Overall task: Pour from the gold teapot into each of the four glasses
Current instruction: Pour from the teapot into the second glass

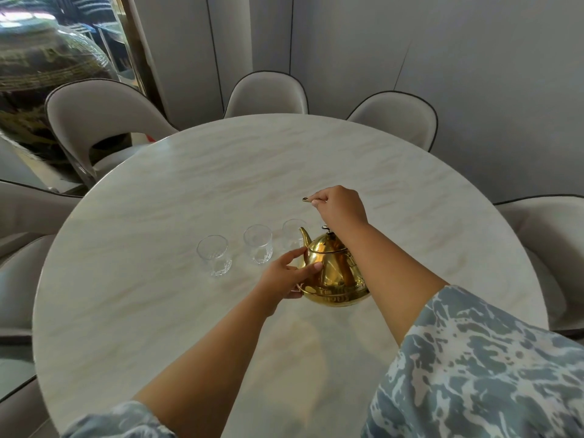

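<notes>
The gold teapot [331, 273] stands right of centre on the round marble table [158, 311], with its spout pointing away from me towards the glasses. My right hand [339, 207] is above it, closed around its raised handle, and a dark end of the handle pokes out to the left of my fingers. My left hand [284, 276] presses thumb and fingers against the teapot's left side. Three empty clear glasses stand in a row: left glass [212, 254], middle glass [258, 243], and right glass [292, 232] just behind the spout. I see no fourth glass; my right arm covers that spot.
Pale upholstered chairs ring the table, among them one at the far left [94, 115], one at the far middle [265, 93] and one at the far right [395, 118]. A large dark woven vase [41, 77] stands beyond the left chair. Grey wall panels are behind.
</notes>
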### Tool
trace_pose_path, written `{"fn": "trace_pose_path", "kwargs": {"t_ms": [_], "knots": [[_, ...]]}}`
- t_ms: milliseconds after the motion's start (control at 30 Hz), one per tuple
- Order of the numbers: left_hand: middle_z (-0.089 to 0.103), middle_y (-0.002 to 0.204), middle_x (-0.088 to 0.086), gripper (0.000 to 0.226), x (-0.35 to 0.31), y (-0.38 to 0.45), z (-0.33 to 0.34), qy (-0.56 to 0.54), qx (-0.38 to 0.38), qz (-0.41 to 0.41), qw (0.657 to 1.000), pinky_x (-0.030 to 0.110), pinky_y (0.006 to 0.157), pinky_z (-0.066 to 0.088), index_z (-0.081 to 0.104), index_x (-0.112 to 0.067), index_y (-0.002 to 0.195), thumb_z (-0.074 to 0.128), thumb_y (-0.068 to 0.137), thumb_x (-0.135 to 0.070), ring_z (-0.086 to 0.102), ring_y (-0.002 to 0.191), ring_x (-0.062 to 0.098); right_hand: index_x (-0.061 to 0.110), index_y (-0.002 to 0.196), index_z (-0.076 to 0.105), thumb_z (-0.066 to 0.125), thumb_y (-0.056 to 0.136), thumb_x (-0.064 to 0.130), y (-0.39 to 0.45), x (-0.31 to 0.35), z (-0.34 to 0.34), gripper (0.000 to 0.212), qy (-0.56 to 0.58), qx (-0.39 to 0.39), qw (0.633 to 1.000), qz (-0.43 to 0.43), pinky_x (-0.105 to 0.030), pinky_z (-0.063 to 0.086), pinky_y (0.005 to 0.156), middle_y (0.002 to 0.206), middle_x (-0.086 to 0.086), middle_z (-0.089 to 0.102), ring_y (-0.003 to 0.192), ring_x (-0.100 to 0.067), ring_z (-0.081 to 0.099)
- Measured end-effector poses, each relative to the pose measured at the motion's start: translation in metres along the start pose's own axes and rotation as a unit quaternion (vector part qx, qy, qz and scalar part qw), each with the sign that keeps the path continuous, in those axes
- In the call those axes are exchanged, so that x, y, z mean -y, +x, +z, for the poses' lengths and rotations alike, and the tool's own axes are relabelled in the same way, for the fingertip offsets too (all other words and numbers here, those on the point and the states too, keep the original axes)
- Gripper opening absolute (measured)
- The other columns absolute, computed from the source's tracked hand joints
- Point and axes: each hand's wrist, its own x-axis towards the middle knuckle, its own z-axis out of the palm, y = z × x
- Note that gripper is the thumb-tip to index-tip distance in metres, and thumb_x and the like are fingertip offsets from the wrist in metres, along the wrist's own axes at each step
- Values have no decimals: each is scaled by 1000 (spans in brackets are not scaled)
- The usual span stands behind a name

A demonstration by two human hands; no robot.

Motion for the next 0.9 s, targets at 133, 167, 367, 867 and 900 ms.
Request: {"fn": "trace_pose_path", "kwargs": {"t_ms": [133,167,367,867,900], "knots": [[76,98,4,68,-3,-2,1,-3,1,-2,1000,45,90,59,53,-33,137,79,75,-43,72,96,23,15,117,72,56,98,18,7,6,-1,25,-18,16,999,24,-27,48,81,120,-8,71,111,-26,66],[76,97,3,68,-3,-2,2,-3,2,-2,1000,46,90,58,53,-33,138,79,76,-43,72,96,23,15,116,73,56,98,19,9,7,-1,25,-18,18,999,27,-26,46,79,119,-8,71,110,-25,66],[76,100,5,69,-5,-2,1,-5,0,-3,1000,46,90,59,53,-33,139,78,76,-43,72,98,24,15,113,73,56,98,19,13,9,0,24,-24,24,999,33,-25,45,77,116,-9,72,108,-26,66],[75,96,0,71,-8,-6,6,-20,-13,0,1000,45,90,59,52,-34,140,77,75,-47,72,96,23,18,112,73,57,97,21,16,16,-3,23,-58,21,998,25,-29,50,78,114,-9,72,104,-27,67],[75,95,0,71,-9,-6,6,-20,-13,1,1000,45,90,59,52,-34,140,77,75,-47,72,96,23,18,112,73,57,98,22,16,17,-4,23,-59,21,998,24,-29,51,78,114,-9,72,104,-27,67]]}}
